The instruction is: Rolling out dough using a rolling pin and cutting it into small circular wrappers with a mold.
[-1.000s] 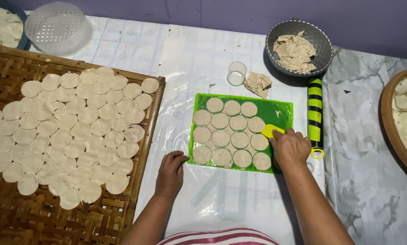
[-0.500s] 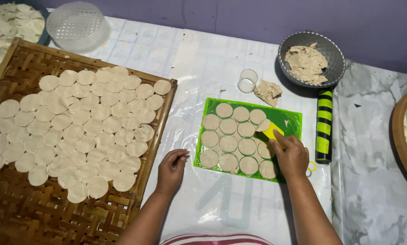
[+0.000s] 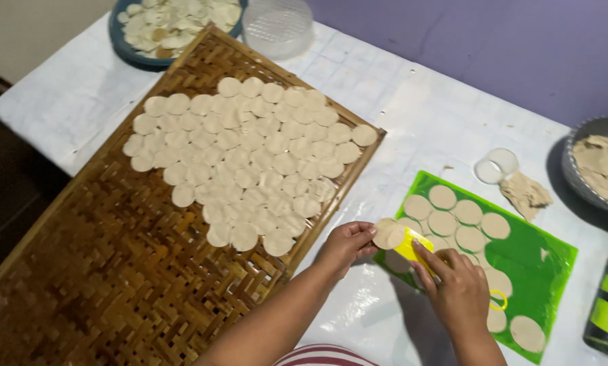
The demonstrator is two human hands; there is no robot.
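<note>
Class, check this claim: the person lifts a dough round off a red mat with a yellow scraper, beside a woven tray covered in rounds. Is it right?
Not quite: the mat is green, not red, as the head view shows. The rest holds: the yellow scraper lifts a dough round, beside the woven tray of rounds.

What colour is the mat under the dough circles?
Bright green; the mat shows clearly in the head view, on the white-covered table.

Both forearms reach up from the lower edge of the frame, converging near centre. The left hand point(image 3: 344, 245) is raised, fingers curled and pinched together at the tips. The right hand point(image 3: 460, 293), knuckles up, extends its index finger toward the left hand's fingertips.
</note>
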